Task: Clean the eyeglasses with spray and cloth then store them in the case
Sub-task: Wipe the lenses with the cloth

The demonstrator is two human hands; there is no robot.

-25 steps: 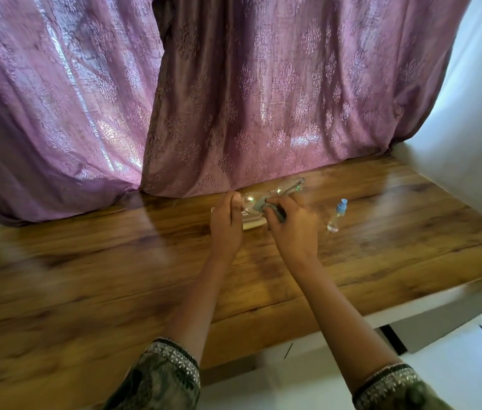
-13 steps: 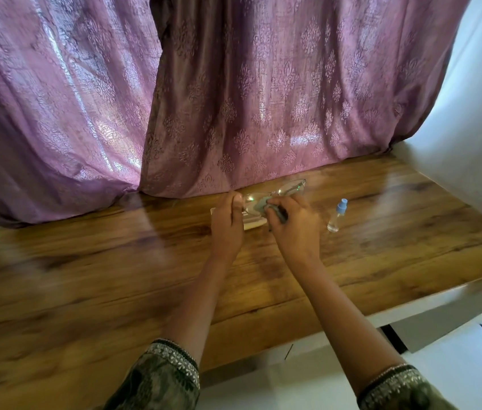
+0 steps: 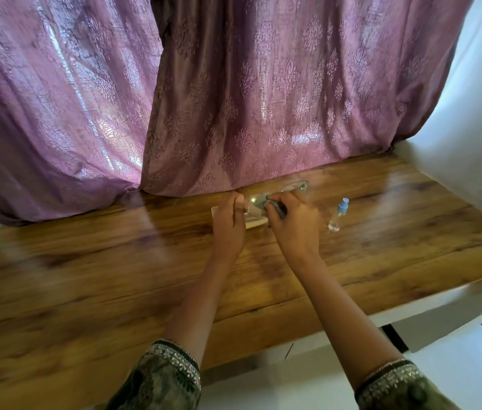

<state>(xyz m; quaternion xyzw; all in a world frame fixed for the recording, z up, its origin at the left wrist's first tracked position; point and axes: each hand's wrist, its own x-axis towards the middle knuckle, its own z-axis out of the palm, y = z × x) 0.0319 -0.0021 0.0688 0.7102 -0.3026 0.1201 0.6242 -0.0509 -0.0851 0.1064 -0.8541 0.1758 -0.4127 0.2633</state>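
Note:
Clear-framed eyeglasses (image 3: 293,188) are held just above the wooden table (image 3: 115,261), near the curtain. My left hand (image 3: 229,223) grips their left end. My right hand (image 3: 293,223) pinches a small grey-green cloth (image 3: 260,201) against the left lens. Under the hands lies a pale eyeglass case (image 3: 253,223), mostly hidden. A small clear spray bottle (image 3: 339,216) with a light blue cap stands upright to the right of my right hand, apart from it.
Purple patterned curtains (image 3: 234,99) hang down to the table's far edge right behind the glasses. A white wall (image 3: 470,128) bounds the table on the right. The table's near edge (image 3: 411,309) runs diagonally at lower right.
Both hands stay in the same place holding the glasses and cloth. The right hand's fingers shift slightly over the lens.

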